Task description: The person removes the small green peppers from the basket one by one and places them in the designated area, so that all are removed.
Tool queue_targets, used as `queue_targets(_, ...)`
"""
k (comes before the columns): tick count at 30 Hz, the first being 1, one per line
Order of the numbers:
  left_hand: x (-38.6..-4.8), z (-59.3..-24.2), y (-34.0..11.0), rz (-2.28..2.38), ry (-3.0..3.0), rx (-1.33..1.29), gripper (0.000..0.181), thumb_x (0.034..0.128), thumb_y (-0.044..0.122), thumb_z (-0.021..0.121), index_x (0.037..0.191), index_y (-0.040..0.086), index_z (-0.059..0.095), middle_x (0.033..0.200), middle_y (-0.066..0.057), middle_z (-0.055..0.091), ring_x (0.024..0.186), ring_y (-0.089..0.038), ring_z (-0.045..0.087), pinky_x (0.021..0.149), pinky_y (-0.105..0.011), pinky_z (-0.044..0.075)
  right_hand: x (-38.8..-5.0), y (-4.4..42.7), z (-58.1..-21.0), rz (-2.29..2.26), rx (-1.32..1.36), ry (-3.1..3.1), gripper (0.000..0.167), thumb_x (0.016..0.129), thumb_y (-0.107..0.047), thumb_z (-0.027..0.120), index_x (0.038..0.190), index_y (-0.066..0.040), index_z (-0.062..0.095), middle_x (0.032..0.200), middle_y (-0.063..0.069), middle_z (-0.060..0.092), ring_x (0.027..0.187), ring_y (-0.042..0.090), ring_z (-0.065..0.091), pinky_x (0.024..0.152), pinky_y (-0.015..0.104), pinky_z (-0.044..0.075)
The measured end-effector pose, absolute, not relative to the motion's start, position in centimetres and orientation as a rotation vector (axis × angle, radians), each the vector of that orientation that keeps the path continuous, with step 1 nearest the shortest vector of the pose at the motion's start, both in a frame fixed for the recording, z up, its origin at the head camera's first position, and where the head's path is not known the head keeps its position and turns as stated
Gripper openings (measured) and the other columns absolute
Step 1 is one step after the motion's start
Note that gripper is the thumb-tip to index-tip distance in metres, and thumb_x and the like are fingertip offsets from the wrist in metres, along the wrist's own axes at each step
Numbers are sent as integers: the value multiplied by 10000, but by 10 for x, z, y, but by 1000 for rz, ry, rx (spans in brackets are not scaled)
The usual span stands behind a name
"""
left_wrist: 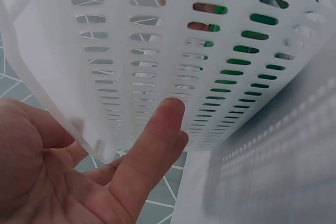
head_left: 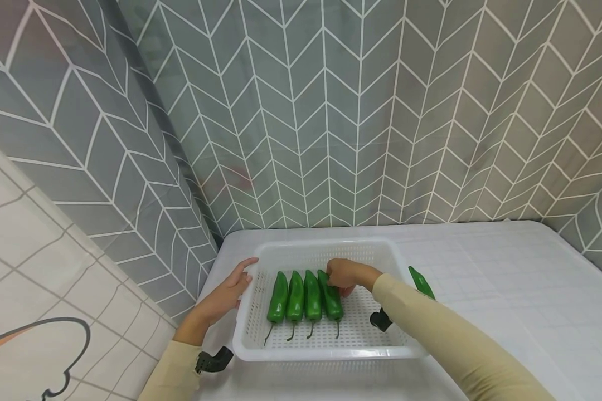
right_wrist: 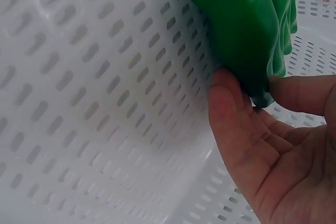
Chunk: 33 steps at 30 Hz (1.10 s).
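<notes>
Several long green chili peppers (head_left: 296, 295) lie side by side in a white perforated plastic basket (head_left: 326, 353), their stems toward the near side. My right hand (head_left: 348, 274) reaches into the basket and pinches the far tip of the rightmost pepper (right_wrist: 236, 19) between thumb and fingers, as the right wrist view shows. At the basket's left side my left hand (head_left: 226, 295) holds the rim, with fingers (left_wrist: 165, 121) against the outside of the slotted wall. Green shows through the slots in the left wrist view.
Another green pepper (head_left: 421, 282) lies on the white-clothed table (head_left: 506, 289), right of the basket and partly hidden by my right sleeve. A grey patterned curtain (head_left: 341, 122) hangs behind the table, and a white tiled surface (head_left: 55, 267) is at the left.
</notes>
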<state>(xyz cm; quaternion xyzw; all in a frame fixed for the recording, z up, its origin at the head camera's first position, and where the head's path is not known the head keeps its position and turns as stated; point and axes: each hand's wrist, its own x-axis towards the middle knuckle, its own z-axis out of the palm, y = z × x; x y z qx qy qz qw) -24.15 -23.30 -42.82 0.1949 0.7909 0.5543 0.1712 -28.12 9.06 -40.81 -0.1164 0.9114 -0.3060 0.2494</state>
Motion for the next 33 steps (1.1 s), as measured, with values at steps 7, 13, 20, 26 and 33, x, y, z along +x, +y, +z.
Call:
queue_targets(7, -241, -429, -233, 1583, 2234, 559, 519, 1134, 316, 313, 1604, 197, 125, 1482, -284, 373, 1208, -395, 584, 843, -477, 578, -282, 93, -405, -844, -331, 2476, 229, 990, -16, 602, 1202, 70, 602, 875, 110, 648, 722, 241, 687, 636, 348, 606)
queue_targets(13, -241, -429, -233, 1606, 2223, 551, 510, 1138, 297, 302, 1605, 184, 130, 1462, -296, 378, 1193, -386, 590, 821, -467, 583, -283, 95, -403, -860, -334, 2476, 248, 991, -28, 610, 1217, 74, 605, 863, 105, 677, 727, 230, 705, 628, 342, 604)
queue_targets(20, -240, -431, -234, 1614, 2212, 550, 512, 1139, 295, 301, 1606, 180, 125, 1467, -301, 376, 1199, -389, 585, 819, -468, 583, -284, 99, -398, -901, -349, 2460, 275, 989, -33, 606, 1240, 76, 590, 850, 114, 688, 734, 243, 716, 646, 367, 610)
queue_targets(26, -241, -430, -234, 1607, 2210, 560, 511, 1139, 297, 301, 1605, 183, 127, 1477, -304, 371, 1206, -393, 582, 825, -469, 581, -285, 103, -391, -931, -379, 2445, 291, 985, -40, 607, 1252, 72, 576, 836, 122, 679, 740, 259, 717, 670, 387, 613)
queue_targets(33, -244, -430, -234, 1604, 2202, 587, 511, 1138, 290, 304, 1604, 179, 123, 1467, -310, 381, 1179, -391, 604, 812, -463, 586, -283, 109, -377, -969, -407, 2418, 342, 984, -38, 597, 1288, 109, 542, 844, 134, 677, 733, 250, 716, 675, 373, 612)
